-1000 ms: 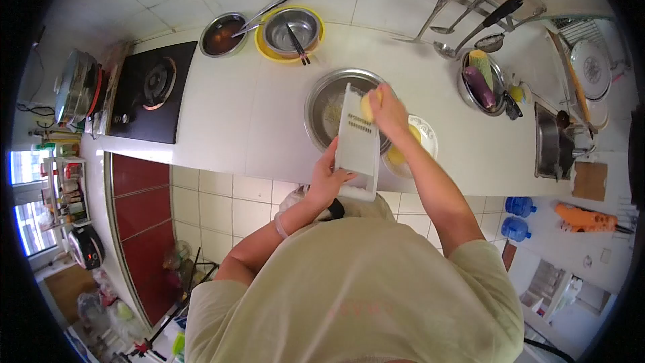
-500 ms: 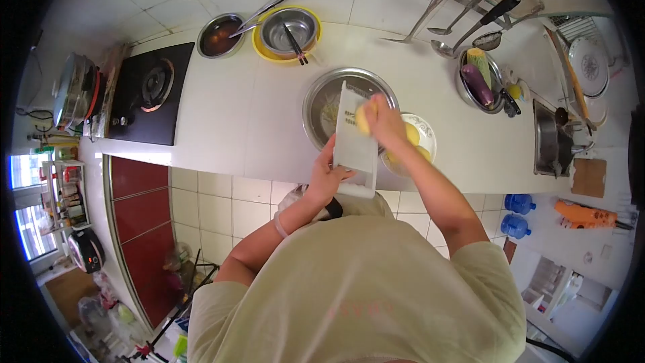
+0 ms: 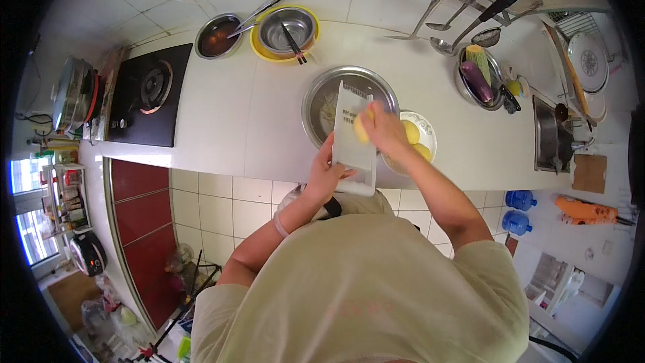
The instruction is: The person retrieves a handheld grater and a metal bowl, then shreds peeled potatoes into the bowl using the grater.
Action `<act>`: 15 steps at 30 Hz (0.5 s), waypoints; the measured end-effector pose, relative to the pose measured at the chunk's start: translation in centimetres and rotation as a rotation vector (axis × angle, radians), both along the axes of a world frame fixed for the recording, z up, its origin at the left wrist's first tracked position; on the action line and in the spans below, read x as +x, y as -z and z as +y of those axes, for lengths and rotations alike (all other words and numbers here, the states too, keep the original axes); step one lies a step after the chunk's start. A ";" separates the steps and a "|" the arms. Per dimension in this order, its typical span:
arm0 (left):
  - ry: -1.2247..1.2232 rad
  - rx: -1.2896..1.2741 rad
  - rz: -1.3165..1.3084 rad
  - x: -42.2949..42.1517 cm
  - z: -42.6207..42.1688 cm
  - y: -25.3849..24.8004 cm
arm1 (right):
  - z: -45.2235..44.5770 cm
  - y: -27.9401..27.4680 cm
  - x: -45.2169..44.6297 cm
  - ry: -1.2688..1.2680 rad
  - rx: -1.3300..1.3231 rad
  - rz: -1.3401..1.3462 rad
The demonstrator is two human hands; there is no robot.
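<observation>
My left hand [image 3: 325, 176] is closed around the lower part of a white grater [image 3: 356, 154], which leans tilted with its upper end over a steel bowl [image 3: 308, 101]. Pale shreds [image 3: 328, 108] lie inside that bowl. In my right hand [image 3: 388, 130] is a peeled yellow potato [image 3: 363, 128], pressed to the grater's face just below its rows of holes; the fingers partly cover it. Beside my right wrist, a patterned white plate [image 3: 426, 126] bears more peeled potatoes [image 3: 410, 132], partly hidden by the forearm.
Behind on the left stand a pan of reddish-brown liquid [image 3: 218, 37] and a steel pot [image 3: 287, 30] in a yellow basin. A black stove [image 3: 149, 97] is at the left. To the right are a bowl with an eggplant [image 3: 476, 81], a knife [image 3: 510, 99] and a sink [image 3: 547, 131].
My right hand and the potato have slid slightly down the grater, toward my body. My left hand still grips the grater in nearly the same place.
</observation>
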State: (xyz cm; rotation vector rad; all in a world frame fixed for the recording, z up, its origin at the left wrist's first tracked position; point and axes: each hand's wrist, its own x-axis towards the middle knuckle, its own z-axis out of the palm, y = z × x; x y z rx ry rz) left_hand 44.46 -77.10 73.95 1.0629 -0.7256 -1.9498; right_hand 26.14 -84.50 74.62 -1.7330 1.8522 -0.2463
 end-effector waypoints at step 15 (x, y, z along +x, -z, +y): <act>-0.026 -0.028 0.021 0.2 -0.9 0.1 | 1.2 -1.2 0.7 -0.056 0.038 -0.048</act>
